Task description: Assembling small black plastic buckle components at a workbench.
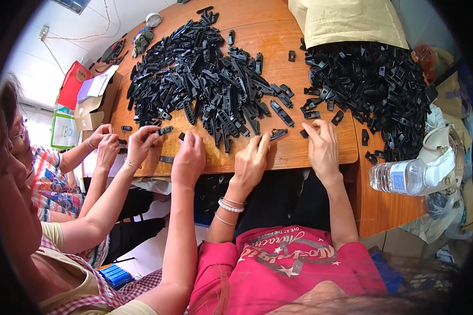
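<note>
Near the front edge of the table, my left hand (251,160) is closed, thumb and fingers pinched on a long black plastic part (279,134). To the right of it, my right hand (322,146) has its fingertips bent down onto a small black plastic piece (304,134). The two hands are apart, and the held parts do not touch. A large heap of long black plastic parts (194,79) spreads beyond my left hand. Past my right hand lies a pile of small black clip-like pieces (370,89), partly spilling from a cream sack (352,23).
A clear plastic bottle (399,177) lies on its side at the right, beside a pale bag (441,142). Two co-workers sit on the left, one with a hand (189,157) holding a small black piece. An open cardboard box (95,107) stands at the far left.
</note>
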A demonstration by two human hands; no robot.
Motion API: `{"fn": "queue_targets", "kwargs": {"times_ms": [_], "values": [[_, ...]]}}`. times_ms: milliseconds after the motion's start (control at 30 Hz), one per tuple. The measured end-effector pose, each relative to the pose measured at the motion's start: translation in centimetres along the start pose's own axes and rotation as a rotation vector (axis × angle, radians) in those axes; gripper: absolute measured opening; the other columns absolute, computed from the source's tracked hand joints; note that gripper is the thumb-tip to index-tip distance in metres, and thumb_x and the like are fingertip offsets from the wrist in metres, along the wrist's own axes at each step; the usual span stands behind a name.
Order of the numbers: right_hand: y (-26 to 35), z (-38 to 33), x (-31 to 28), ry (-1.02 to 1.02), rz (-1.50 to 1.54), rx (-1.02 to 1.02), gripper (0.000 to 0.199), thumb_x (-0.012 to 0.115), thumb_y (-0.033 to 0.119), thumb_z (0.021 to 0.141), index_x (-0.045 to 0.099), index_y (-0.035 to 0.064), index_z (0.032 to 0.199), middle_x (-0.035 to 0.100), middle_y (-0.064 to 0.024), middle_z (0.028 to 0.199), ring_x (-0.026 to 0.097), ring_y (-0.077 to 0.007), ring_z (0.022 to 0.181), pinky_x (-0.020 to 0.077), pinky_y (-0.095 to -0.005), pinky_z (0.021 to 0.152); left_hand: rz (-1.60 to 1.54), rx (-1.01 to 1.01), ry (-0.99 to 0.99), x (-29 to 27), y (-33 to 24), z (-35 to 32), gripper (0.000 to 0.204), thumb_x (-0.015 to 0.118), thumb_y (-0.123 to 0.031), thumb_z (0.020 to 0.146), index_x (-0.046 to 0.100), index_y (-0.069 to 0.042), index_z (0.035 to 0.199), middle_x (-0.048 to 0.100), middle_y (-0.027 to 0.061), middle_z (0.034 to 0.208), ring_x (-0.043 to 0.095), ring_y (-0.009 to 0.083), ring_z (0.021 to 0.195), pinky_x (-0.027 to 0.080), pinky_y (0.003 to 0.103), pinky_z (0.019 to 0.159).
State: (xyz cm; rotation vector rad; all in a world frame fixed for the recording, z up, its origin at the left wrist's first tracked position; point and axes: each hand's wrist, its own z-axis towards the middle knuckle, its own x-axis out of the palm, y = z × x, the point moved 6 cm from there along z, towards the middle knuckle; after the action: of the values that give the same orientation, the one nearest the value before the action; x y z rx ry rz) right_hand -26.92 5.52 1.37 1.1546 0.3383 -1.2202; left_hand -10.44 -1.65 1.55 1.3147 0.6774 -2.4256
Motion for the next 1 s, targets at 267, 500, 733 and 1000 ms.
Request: {"fn": "queue_targets", "kwargs": {"times_ms": [267,500,733,1000], "values": [[0.4,-0.4,-1.4,0.111,0.547,0.161,0.019,0.062,-0.003,0.084,0.062,-0.0029,0.103,0.057,-0.0098,0.086,0.053,-0.0176,0.067,0.0438,-0.0279,0.06,0.006,0.213,0.003,-0.7,-1.8,-2.4,0.037,0.062,-0.004,0.071,0.06,0.005,0.107,0.058,0.0207,0.113,0.064,0.0281,0.084,0.053,0.033,0.067],[1.6,-1.9,-1.6,0.241,0.604,0.13,0.023,0.069,-0.004,0.079,0.066,-0.0034,0.101,0.057,-0.0075,0.085,0.053,-0.0132,0.068,0.0446,-0.0248,0.058,-0.18,0.097,-0.04,-1.7,-2.1,-3.1,0.024,0.07,-0.005,0.076,0.059,0.002,0.096,0.059,0.0188,0.105,0.064,0.0289,0.076,0.052,0.033,0.062],[2.3,-2.9,-0.5,0.266,0.549,0.051,0.025,0.07,-0.002,0.075,0.067,-0.0014,0.1,0.057,-0.0085,0.079,0.052,-0.0208,0.073,0.0435,-0.0316,0.065,-0.471,-0.223,0.083,-1.5,0.2,-2.0,0.021,0.068,-0.005,0.081,0.06,0.0,0.1,0.059,0.0122,0.096,0.063,0.0326,0.074,0.05,0.039,0.062],[2.0,-2.9,-0.5,0.244,0.523,0.063,0.024,0.071,-0.001,0.075,0.068,-0.0016,0.099,0.062,-0.011,0.084,0.055,-0.0261,0.079,0.0436,-0.0344,0.074,-0.477,-0.12,0.151,-1.3,0.2,-1.9,0.02,0.065,-0.007,0.083,0.06,0.0,0.101,0.058,0.0114,0.095,0.062,0.032,0.076,0.05,0.038,0.062]]}}
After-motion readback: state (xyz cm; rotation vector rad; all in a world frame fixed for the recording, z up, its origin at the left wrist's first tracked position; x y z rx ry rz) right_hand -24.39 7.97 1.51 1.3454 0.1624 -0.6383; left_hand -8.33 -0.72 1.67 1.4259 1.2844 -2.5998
